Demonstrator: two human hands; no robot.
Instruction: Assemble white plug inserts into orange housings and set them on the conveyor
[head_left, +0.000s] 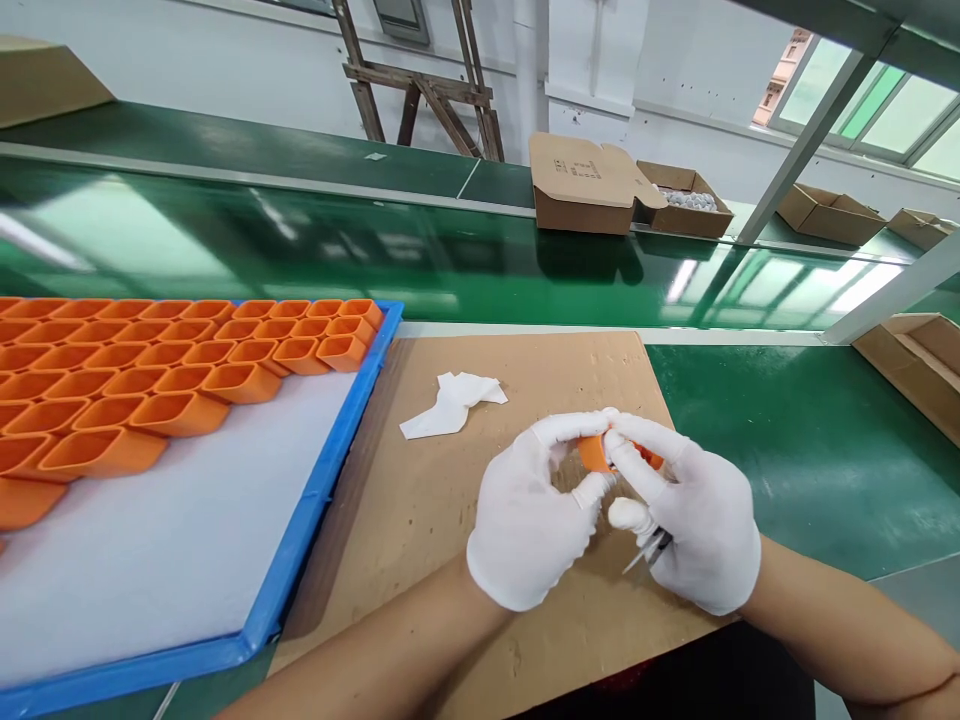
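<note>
Pinching an orange piece (594, 455) between both white-gloved hands, left hand (532, 515) closed on its left side, right hand (701, 520) on its right; fingers hide much of it. Piece is held above the cardboard sheet (405, 500). Right hand also holds a slim metal tool (651, 548) against the palm, tip toward near left; type unclear. White scrap (455, 403) lies on the cardboard, far left of the hands. Blue-rimmed tray (319, 490) at left, orange pieces (180, 410) in rows, white liner showing near right. Green bench (750, 430) at right, cartons (583, 217) far right.
</note>
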